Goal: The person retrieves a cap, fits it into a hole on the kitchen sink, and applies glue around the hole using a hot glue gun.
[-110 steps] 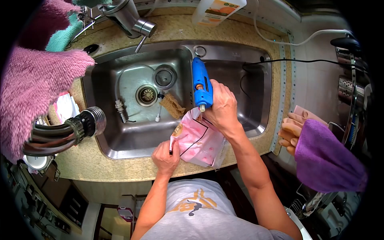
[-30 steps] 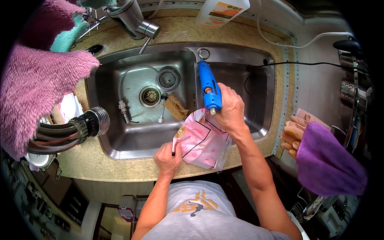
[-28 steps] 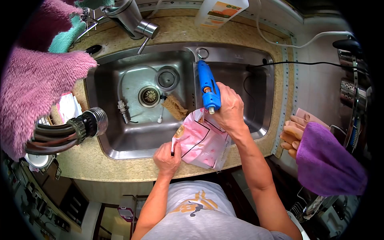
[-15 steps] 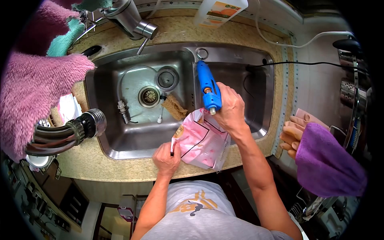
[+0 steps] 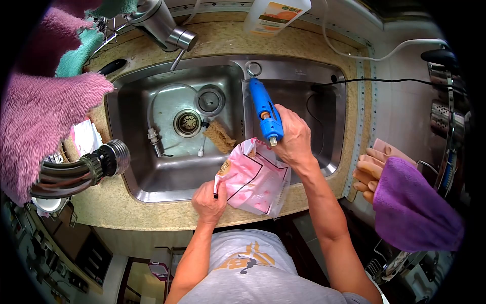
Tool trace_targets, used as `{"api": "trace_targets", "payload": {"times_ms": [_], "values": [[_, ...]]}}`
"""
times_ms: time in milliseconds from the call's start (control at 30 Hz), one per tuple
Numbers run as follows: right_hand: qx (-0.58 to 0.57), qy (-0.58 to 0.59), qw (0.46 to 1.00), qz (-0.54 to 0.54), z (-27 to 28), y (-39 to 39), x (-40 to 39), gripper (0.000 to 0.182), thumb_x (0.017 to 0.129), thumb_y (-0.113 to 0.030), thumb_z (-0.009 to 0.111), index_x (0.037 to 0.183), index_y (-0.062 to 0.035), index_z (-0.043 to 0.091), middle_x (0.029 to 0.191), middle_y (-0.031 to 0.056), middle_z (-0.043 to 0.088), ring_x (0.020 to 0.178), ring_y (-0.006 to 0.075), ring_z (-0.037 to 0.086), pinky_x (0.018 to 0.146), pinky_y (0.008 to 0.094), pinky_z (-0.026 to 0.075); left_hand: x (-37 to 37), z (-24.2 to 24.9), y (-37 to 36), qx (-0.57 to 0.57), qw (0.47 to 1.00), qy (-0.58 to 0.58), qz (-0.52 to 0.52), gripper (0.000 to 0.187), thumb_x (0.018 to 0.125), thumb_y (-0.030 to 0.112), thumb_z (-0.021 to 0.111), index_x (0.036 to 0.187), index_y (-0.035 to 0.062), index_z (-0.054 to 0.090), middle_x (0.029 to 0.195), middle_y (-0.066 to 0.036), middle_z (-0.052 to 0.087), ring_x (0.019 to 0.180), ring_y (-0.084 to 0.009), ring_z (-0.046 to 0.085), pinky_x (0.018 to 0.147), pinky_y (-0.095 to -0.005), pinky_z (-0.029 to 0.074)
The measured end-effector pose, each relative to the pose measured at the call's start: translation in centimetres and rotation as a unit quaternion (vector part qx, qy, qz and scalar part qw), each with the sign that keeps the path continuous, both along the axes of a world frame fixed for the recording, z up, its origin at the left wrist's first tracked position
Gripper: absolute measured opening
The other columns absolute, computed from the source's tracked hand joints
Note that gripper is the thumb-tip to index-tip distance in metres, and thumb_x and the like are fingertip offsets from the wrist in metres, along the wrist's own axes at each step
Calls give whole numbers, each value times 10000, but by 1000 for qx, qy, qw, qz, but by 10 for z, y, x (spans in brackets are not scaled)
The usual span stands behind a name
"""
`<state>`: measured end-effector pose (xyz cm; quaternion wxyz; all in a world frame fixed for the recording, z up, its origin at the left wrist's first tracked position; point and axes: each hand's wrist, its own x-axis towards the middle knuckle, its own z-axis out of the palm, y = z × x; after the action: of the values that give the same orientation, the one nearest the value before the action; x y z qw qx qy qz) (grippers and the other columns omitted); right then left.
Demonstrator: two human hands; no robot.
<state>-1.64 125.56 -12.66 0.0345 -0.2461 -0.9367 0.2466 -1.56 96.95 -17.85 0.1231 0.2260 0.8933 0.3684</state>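
Observation:
My right hand (image 5: pixel 292 133) is wrapped round a blue hot glue gun (image 5: pixel 263 104), whose glue stick pokes out of its near end. The gun lies over the divider between the two basins. Below it, a pink and white plastic bag (image 5: pixel 246 178) with black lines spreads over the sink's front rim. My left hand (image 5: pixel 209 198) is closed on the bag's left edge, where a small black tip shows by the fingers. What lies inside the bag, if anything, I cannot make out.
In the left basin of the steel sink (image 5: pixel 167 195) lie a brown scouring sponge (image 5: pixel 219 137), a round strainer (image 5: pixel 209 100) and a thin hose fitting (image 5: pixel 156 142). A faucet (image 5: pixel 162 25) and a bottle (image 5: pixel 276 17) stand behind. A purple cloth (image 5: pixel 415 205) hangs right; a black cord (image 5: pixel 395 79) crosses.
Both hands keep their hold on the glue gun and the bag. The whole view has shifted very slightly; the glue gun's near end sits a touch further right.

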Motion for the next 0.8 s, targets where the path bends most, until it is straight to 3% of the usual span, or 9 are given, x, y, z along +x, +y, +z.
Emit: {"api": "trace_targets", "payload": {"times_ms": [300, 400, 633, 800], "values": [[7, 27, 999, 20, 0, 6, 0, 494, 780, -116, 781, 1238, -18, 627, 1051, 195, 718, 957, 391, 698, 854, 465, 561, 1, 1, 1, -1, 1000, 0, 3, 134, 871, 127, 737, 810, 51, 645, 703, -117, 629, 631, -343, 631, 580, -442, 480], [9, -17, 1000, 6, 1, 5, 0, 505, 778, -123, 782, 1248, -20, 626, 1064, 195, 720, 967, 388, 701, 855, 465, 560, -1, 3, 3, -4, 1000, 4, 3, 137, 872, 126, 735, 806, 52, 641, 699, -118, 624, 628, -345, 627, 578, -443, 479], [22, 28, 999, 23, 2, 3, -4, 519, 771, -129, 792, 1251, -23, 625, 1063, 187, 719, 966, 380, 701, 850, 470, 559, 1, 0, 0, 0, 1000, -6, 10, 139, 889, 147, 751, 837, 47, 669, 700, -138, 624, 603, -362, 609, 578, -454, 472], [11, -17, 1000, -3, 2, 5, 2, 515, 760, -101, 787, 1243, -22, 626, 1037, 192, 716, 954, 391, 700, 838, 467, 560, -1, 1, 0, -2, 1000, 1, 4, 146, 871, 134, 736, 796, 56, 637, 701, -122, 626, 623, -344, 624, 571, -448, 477]]}}
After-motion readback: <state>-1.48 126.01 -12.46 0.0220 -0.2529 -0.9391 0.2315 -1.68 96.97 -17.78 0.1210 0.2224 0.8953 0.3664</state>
